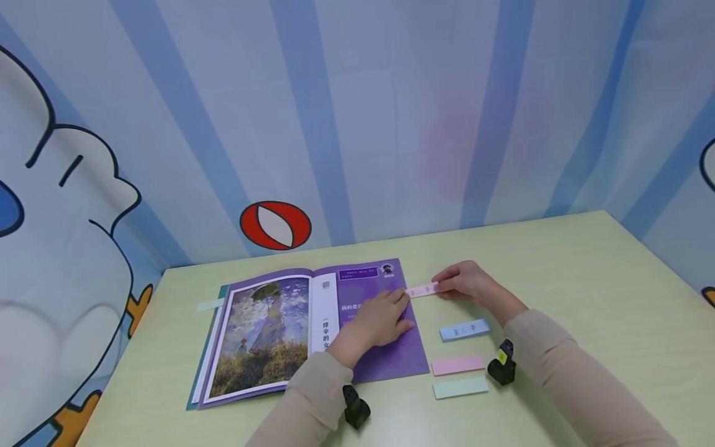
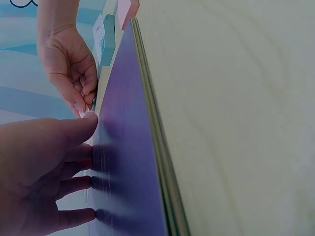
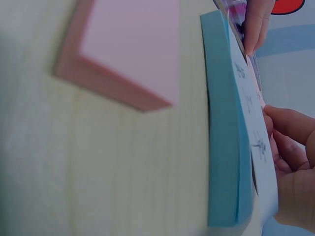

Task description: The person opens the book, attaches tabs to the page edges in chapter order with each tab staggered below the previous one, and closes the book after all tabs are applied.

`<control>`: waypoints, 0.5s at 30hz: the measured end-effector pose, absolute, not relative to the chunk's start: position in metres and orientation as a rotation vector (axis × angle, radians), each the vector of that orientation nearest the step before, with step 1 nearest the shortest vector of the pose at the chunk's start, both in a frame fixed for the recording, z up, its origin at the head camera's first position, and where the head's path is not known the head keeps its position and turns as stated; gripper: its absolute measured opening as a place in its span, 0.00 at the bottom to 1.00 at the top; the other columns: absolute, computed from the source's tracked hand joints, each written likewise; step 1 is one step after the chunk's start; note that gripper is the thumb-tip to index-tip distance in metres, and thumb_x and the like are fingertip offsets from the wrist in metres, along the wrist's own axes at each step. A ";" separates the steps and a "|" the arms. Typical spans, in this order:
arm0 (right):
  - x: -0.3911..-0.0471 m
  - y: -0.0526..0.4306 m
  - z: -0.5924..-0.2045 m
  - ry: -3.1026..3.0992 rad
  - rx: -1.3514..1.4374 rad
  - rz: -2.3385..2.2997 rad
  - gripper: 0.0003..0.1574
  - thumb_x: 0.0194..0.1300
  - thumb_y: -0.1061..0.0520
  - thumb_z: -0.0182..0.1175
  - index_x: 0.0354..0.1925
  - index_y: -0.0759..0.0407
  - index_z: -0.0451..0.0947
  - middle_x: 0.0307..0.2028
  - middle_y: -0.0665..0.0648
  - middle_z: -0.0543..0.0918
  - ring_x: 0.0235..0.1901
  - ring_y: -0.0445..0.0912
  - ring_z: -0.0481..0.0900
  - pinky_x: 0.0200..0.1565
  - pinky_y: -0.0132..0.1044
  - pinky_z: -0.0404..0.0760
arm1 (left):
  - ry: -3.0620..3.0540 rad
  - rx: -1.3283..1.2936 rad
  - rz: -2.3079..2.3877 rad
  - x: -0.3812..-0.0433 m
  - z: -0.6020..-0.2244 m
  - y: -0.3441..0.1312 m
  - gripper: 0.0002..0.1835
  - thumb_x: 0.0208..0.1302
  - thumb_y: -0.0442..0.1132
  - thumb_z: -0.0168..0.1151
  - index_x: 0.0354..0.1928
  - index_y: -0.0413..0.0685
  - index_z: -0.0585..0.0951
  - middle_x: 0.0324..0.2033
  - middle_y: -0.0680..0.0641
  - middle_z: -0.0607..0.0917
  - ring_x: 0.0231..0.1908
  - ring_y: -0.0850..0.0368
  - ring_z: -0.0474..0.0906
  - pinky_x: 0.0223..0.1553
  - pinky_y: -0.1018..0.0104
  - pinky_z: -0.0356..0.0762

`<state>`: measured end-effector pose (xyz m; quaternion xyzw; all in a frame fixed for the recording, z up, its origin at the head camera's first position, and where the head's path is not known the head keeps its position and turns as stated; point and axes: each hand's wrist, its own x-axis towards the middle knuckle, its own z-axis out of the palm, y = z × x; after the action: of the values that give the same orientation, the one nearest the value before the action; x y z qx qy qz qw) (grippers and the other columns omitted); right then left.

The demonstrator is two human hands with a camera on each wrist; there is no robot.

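An open book (image 1: 385, 363) lies on the table, with a painting on its left page and a purple right page. My left hand (image 1: 375, 320) rests on that purple page near its outer edge, fingers extended against the paper in the left wrist view. Just beyond the edge, my right hand (image 1: 466, 282) pinches the outer end of a pink sticky strip (image 1: 420, 290) with handwriting on it. The strip's inner end meets the page edge by the left fingertips. Whether it is stuck down there, I cannot tell.
Right of the book lie a blue sticky-note pad (image 1: 465, 330) with handwriting, a pink pad (image 1: 458, 365) and a pale green pad (image 1: 460, 388). A pale strip (image 1: 210, 305) sticks out from the book's left edge. Behind the table hangs a striped backdrop (image 1: 368, 124).
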<state>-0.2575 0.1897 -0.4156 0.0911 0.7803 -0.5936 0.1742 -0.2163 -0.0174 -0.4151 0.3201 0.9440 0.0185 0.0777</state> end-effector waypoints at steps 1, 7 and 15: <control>-0.258 0.190 -0.416 2.207 0.257 -1.683 0.19 0.59 0.69 0.60 0.49 0.76 0.75 0.33 0.58 0.81 0.25 0.39 0.79 0.32 0.31 0.81 | 2.827 0.965 0.051 -0.217 -0.414 -0.017 0.31 0.69 0.53 0.48 0.69 0.45 0.62 0.67 0.48 0.63 0.66 0.49 0.59 0.61 0.54 0.63; -0.258 0.189 -0.416 2.186 0.234 -1.684 0.18 0.59 0.69 0.61 0.49 0.76 0.75 0.32 0.58 0.81 0.25 0.40 0.80 0.33 0.31 0.81 | 2.843 0.951 -0.001 -0.217 -0.410 -0.015 0.30 0.69 0.53 0.48 0.69 0.46 0.62 0.67 0.49 0.64 0.65 0.49 0.60 0.61 0.57 0.64; -0.259 0.191 -0.417 2.205 0.238 -1.659 0.19 0.59 0.68 0.61 0.49 0.75 0.75 0.32 0.58 0.80 0.25 0.39 0.79 0.33 0.31 0.81 | 2.890 0.871 -0.078 -0.214 -0.411 -0.005 0.29 0.70 0.53 0.46 0.68 0.46 0.63 0.66 0.49 0.65 0.62 0.50 0.62 0.54 0.54 0.71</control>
<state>-0.2591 0.1913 -0.4171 0.0844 0.7824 -0.5888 0.1846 -0.2140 -0.0047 -0.4109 0.2878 0.9554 -0.0257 0.0613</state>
